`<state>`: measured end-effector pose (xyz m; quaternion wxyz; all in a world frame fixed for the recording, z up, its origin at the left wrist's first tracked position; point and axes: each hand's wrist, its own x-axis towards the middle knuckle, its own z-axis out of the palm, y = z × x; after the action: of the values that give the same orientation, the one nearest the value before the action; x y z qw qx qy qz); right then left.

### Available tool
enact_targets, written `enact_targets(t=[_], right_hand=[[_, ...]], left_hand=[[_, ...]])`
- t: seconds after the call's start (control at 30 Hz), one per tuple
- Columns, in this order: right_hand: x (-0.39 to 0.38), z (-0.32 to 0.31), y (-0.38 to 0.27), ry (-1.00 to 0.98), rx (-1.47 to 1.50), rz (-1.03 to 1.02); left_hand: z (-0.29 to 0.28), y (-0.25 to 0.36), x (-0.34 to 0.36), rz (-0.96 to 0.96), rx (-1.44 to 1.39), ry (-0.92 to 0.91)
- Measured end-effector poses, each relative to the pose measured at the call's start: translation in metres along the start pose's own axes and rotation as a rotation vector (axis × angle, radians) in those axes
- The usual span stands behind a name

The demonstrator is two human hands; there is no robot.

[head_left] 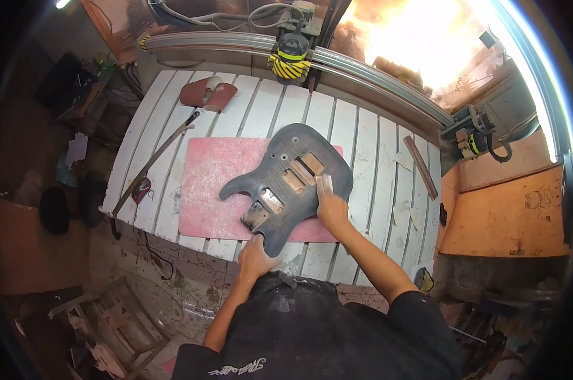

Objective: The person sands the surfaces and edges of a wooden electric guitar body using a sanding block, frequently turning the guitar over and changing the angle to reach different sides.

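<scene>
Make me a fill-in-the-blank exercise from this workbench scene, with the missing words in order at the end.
1. The dark guitar body lies on a ____ mat.
2. Under the mat, the tabletop is made of ____ slats.
3. The person's ____ hand is at the horn nearest the person.
4. A long brown strip lies to the ____ of the mat.

Missing words: pink; white; left; right.

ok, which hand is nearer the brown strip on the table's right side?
Right. The right hand is at the guitar body, left of the brown strip and apart from it; the left hand is at the body's near end, farther left.
</scene>
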<state>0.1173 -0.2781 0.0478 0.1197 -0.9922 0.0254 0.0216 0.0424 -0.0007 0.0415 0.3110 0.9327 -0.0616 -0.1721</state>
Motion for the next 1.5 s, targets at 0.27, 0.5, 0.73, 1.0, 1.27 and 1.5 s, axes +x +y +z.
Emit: enact_targets(t=[0.27,0.5,0.73,1.0,1.27,1.5], right_hand=[[0.041,0.009,0.032,0.144,-0.017,0.06],[0.025,-0.008,0.022,-0.04,0.019,0.031],[0.006,-0.001,-0.003,0.011,0.029,0.024],[0.008,0.004,-0.005,0.133,0.06,0.104],[-0.023,0.003,0.0,-0.027,0.122,0.013],[-0.058,0.014,-0.058,-0.202,0.135,0.044]], left_hand=[[0.001,0.004,0.003,-0.004,0.025,-0.047],[0.0,0.004,0.002,0.002,0.007,-0.032],[0.002,-0.001,0.0,0.011,0.014,-0.008],[-0.001,0.002,0.001,0.003,0.005,-0.025],[0.003,-0.001,0.003,0.009,0.001,-0.036],[0.005,-0.002,0.003,-0.011,0.013,-0.035]])
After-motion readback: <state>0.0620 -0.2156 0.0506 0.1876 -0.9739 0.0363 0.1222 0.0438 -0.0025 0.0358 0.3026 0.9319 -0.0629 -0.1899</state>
